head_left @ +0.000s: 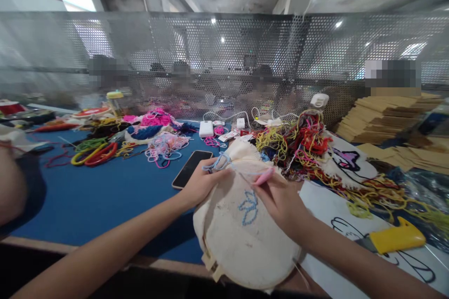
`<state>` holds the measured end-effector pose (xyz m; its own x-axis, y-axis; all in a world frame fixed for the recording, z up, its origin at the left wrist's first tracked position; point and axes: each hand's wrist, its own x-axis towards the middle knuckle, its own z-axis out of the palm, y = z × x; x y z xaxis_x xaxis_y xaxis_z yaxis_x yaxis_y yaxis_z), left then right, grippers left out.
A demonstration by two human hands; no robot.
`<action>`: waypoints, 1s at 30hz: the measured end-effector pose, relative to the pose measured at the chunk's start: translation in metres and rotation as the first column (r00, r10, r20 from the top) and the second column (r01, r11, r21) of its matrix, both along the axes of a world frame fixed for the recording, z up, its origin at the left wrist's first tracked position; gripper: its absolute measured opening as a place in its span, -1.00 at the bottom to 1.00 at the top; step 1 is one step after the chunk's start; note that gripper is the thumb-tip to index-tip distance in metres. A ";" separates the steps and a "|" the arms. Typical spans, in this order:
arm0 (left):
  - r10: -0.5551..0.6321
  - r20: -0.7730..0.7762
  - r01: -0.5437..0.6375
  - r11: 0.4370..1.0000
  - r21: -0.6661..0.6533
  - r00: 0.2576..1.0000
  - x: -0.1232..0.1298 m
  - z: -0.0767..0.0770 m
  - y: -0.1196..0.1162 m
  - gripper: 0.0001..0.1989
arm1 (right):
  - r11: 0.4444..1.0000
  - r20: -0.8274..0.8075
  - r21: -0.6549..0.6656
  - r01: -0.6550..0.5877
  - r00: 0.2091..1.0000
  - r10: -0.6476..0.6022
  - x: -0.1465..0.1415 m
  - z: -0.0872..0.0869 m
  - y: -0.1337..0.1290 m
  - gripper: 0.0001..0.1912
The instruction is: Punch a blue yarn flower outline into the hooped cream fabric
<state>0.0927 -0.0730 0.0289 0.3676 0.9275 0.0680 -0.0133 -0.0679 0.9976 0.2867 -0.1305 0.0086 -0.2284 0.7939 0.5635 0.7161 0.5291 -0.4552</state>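
Observation:
A round embroidery hoop (pixel 231 259) with cream cloth is tilted in front of me, its wooden clamp at the lower left. Light-blue stitches (pixel 248 208) form a leaf-like outline on the cloth. My left hand (pixel 203 182) is closed on the hoop's upper left edge; its far fingers are hidden. Loops of light-blue yarn (pixel 220 162) lie at its fingertips. Above the stitches, my right hand (pixel 282 198) grips a pink-handled punch needle (pixel 264 176), whose tip I cannot make out clearly. The yarn runs between both hands.
A phone (pixel 191 169) lies beyond my left hand. Yarn piles (pixel 305 138) and scissors (pixel 101 153) cover the back. On the right are a drawn paper sheet (pixel 319 205), a yellow-handled cutter (pixel 398 238) and stacked brown sheets (pixel 379 117). A perforated metal screen (pixel 224 51) stands behind. Another person's arm (pixel 10 187) is at left.

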 end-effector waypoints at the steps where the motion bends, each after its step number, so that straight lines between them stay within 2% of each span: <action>1: 0.007 0.002 -0.007 1.000 -0.005 1.000 0.000 0.000 0.000 -0.80 | 1.000 -0.077 -0.021 -0.005 0.997 0.003 0.001 -0.001 0.001 -0.94; 5: 0.033 0.012 -0.033 0.999 -0.014 0.999 0.000 -0.002 0.002 -0.80 | 0.998 -0.318 -0.064 -0.025 0.948 0.003 0.007 -0.008 0.003 -0.92; 13: 0.035 0.019 -0.034 0.999 -0.024 0.999 0.000 -0.004 0.004 -0.82 | 0.996 -0.470 -0.055 -0.064 0.882 0.030 0.007 -0.011 0.003 -0.93; 24: 0.041 0.009 -0.041 0.999 -0.019 0.999 0.000 -0.002 0.004 -0.80 | 0.999 -0.337 -0.034 0.001 0.942 -0.012 0.009 -0.014 0.006 -0.91; 30: 0.018 -0.005 -0.018 1.000 0.008 1.000 0.000 -0.001 0.003 -0.76 | 0.999 -0.186 -0.037 0.032 0.982 -0.038 0.006 -0.004 0.004 -0.93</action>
